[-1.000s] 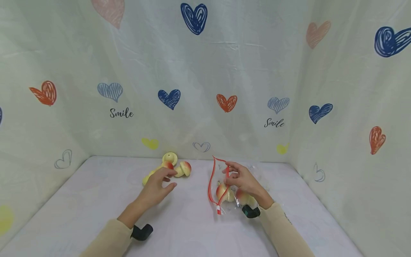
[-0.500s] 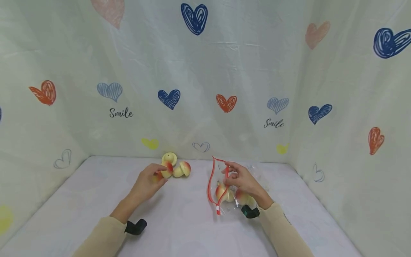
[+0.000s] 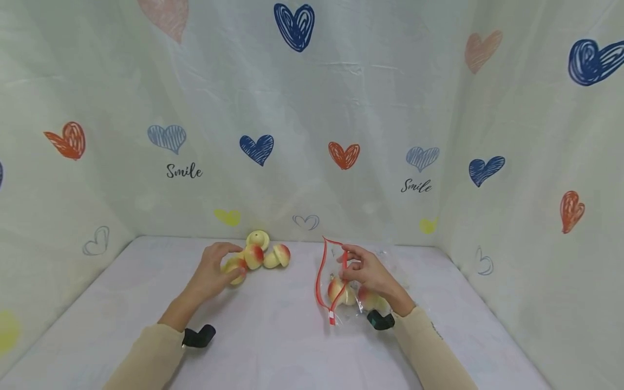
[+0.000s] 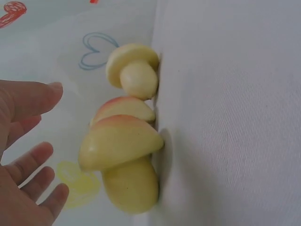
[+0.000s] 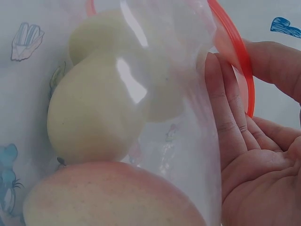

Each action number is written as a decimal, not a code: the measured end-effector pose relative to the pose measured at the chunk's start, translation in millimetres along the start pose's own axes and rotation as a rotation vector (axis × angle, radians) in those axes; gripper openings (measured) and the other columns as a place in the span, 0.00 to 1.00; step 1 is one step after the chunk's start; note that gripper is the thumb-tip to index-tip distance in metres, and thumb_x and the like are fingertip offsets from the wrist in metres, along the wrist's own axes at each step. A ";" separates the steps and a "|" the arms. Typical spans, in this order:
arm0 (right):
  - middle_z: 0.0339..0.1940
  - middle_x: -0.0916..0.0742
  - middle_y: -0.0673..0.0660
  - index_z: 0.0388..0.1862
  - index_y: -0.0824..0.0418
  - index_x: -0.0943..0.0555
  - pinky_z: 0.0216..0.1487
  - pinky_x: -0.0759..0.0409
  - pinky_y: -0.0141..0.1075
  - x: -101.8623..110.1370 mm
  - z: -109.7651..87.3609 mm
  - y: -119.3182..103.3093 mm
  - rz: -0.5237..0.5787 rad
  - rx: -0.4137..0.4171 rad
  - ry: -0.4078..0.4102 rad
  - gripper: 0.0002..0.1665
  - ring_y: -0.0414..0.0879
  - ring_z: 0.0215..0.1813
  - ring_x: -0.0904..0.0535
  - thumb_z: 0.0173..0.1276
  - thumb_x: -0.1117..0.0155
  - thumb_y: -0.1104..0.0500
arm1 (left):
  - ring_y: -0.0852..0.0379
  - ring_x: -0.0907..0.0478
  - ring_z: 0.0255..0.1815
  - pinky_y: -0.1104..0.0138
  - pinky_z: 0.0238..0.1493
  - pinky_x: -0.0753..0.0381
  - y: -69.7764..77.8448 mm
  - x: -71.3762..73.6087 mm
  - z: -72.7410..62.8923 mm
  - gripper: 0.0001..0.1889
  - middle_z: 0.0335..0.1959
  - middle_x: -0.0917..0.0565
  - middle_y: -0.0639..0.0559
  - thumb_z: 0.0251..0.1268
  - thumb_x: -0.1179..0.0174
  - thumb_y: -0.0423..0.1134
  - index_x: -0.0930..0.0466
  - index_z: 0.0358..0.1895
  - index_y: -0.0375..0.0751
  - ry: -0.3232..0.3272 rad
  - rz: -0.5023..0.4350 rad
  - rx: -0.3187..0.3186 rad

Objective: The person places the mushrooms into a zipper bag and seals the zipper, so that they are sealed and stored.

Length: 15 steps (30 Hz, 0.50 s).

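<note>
My left hand is spread around the nearest toy mushroom, a pale yellow one with a red-tinged cap. In the left wrist view, the thumb and fingers stand apart from the mushrooms beside them. Behind it lie a second red-capped mushroom, one on its side and one showing its pale underside. My right hand pinches the red-edged mouth of a clear zip bag, which gapes to the left. Mushrooms show through its plastic.
A white cloth covers the table. Directly behind the mushrooms rises a curtain printed with hearts, and more curtain stands at both sides. Each wrist carries a small black camera.
My left hand has drawn back leftward from over the mushrooms, its fingers now around the nearest one, uncovering those behind. The right hand keeps holding the bag in place.
</note>
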State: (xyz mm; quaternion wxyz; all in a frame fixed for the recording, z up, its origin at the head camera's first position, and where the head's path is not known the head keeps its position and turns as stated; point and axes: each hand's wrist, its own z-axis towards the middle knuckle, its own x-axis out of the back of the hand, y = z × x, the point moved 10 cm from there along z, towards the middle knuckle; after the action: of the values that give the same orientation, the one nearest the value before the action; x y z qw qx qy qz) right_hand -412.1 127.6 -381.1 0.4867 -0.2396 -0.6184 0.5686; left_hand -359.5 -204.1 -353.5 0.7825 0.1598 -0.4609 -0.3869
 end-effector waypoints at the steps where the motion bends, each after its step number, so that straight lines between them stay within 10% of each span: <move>1: 0.55 0.23 0.65 0.71 0.61 0.39 0.42 0.17 0.40 0.0 0.2 0.0 0.001 0.000 0.001 0.40 0.51 0.34 0.18 0.61 0.36 0.68 | 0.37 0.38 0.59 0.43 0.57 0.39 -2.7 -0.1 0.0 0.22 0.53 0.26 0.38 0.49 0.30 0.32 0.22 0.51 0.35 -0.009 0.003 0.013; 15: 0.56 0.23 0.65 0.72 0.62 0.40 0.43 0.18 0.38 1.3 -0.5 -0.5 -0.024 -0.023 0.003 0.41 0.51 0.36 0.20 0.62 0.34 0.66 | 0.34 0.43 0.64 0.38 0.60 0.43 -32.0 -3.6 -3.4 0.28 0.61 0.33 0.35 0.55 0.33 0.36 0.28 0.61 0.37 -0.135 0.006 0.165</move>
State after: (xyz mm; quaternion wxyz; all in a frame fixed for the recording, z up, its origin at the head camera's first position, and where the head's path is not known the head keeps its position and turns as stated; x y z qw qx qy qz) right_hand -412.1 128.8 -380.3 0.4916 -0.2383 -0.6270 0.5553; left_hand -372.2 -222.4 -376.9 0.7350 0.1958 -0.5435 -0.3550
